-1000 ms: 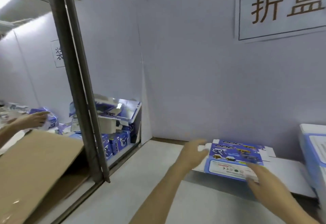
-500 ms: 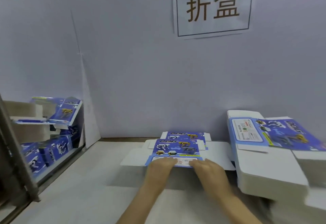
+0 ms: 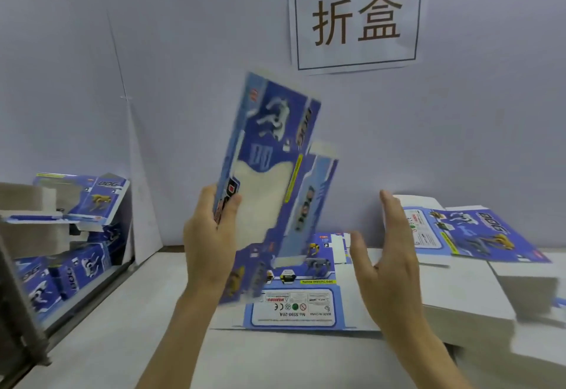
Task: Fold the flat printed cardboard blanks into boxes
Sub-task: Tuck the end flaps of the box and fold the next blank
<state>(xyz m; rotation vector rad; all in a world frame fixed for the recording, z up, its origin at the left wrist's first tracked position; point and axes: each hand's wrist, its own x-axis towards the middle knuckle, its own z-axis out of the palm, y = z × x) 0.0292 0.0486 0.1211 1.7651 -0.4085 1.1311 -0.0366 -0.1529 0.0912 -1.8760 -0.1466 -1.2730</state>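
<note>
Above the pale worktable point(image 3: 275, 361), the left hand point(image 3: 211, 235) grips a blue printed cardboard blank point(image 3: 266, 174) by its left edge, thumb over the printed face and fingers behind, and holds it raised and tilted, its top leaning to the right toward the wall; the print is blurred, though a white robot dog and the letters "DOG" can be made out. The right hand point(image 3: 389, 263) stands apart from it to the right, fingers straight and spread, palm turned toward the blank, holding nothing and not touching it. Beneath both hands another flat blank point(image 3: 294, 309) lies on the table, its white label panel nearest the person. To the right sits a thick stack of flat blanks point(image 3: 465, 235), printed side up. At the far left, past a metal frame post point(image 3: 18, 321), folded boxes point(image 3: 70, 269) with the same blue print are piled together. On the grey wall behind hangs a white paper sign point(image 3: 356, 16) with two brown Chinese characters.
</note>
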